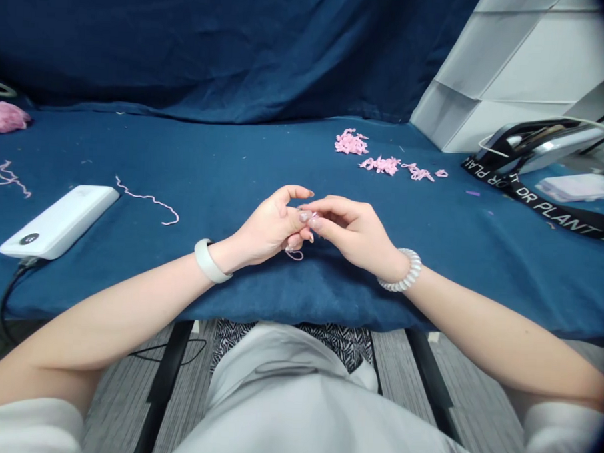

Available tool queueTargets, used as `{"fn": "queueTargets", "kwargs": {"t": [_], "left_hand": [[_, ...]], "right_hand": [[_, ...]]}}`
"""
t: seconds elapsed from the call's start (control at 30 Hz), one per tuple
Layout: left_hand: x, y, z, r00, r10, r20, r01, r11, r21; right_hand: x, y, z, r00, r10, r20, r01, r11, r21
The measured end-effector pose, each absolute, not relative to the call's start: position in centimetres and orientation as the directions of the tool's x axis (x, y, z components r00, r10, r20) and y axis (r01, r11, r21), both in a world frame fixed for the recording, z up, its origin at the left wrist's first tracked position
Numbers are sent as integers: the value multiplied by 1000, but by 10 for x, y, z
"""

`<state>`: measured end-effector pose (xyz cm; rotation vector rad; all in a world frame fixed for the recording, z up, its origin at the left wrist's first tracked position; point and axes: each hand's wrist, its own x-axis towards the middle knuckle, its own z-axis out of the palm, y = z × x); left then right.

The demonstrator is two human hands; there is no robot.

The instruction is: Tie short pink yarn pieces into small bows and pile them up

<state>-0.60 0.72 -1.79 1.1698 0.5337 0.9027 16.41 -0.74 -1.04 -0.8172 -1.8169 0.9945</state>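
While both hands met over the near part of the cloth-covered bench (225, 156), a short bit of pink yarn (295, 254) was between their fingertips, a small loop of it hanging below the left fingers. The left hand (266, 233) was partly closed, its thumb pressed toward the bent fingers on the yarn while the forefinger stood extended and free; the right hand (361, 239) was loosely curled, its thumb and forefinger closed at the same spot, seemingly pinching the yarn too, though the fingers hid the exact hold. As for progress, small looped pink pieces lay beyond the right hand in a heaped cluster (350, 142), a longer cluster (381, 165) and a looser group (418, 172), with a single piece (441, 173) beside the last; these looked already worked, so a fair part seemed done. The piece in the fingers looked unfinished. On the left, a loose strand (150, 198) by the white power bank (62, 223), a spread of strands (7, 173) and a pink bundle (5, 117) farther back appeared unworked. How many remained could not be told.
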Motion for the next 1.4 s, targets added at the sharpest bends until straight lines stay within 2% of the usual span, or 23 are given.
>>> {"fn": "queueTargets", "kwargs": {"t": [0.3,0.53,0.6,0.7,0.77,0.83,0.93,1.0,1.2,1.4], "left_hand": [[-5,2,-12,563,823,79,-366,163,916],[-7,5,-15,569,822,7,-175,113,978],[-7,4,-15,561,828,3,-156,102,982],[-7,3,-12,493,868,50,-242,81,967],[-7,3,-10,428,898,103,-340,55,939],[-7,3,-7,357,923,143,-426,25,904],[-7,4,-4,257,954,153,-483,-10,876],[-6,3,-3,215,967,140,-486,-19,874],[-2,0,-4,204,973,108,-484,4,875],[-7,4,0,134,987,93,-494,-14,869]], "right_hand": [[166,-8,-8,-236,820,522,137,560,-817],[164,-8,-12,-197,783,590,296,622,-725],[163,-7,-13,-189,802,567,267,598,-756],[161,-2,-18,-167,889,427,131,449,-884],[161,2,-23,-217,921,322,78,346,-935],[161,4,-26,-343,900,270,173,343,-923],[157,1,-28,-549,801,237,400,501,-767],[152,-3,-27,-613,751,245,447,586,-676],[135,-9,-31,-595,744,303,485,633,-603],[141,-5,-32,-602,694,394,374,681,-629]]}}
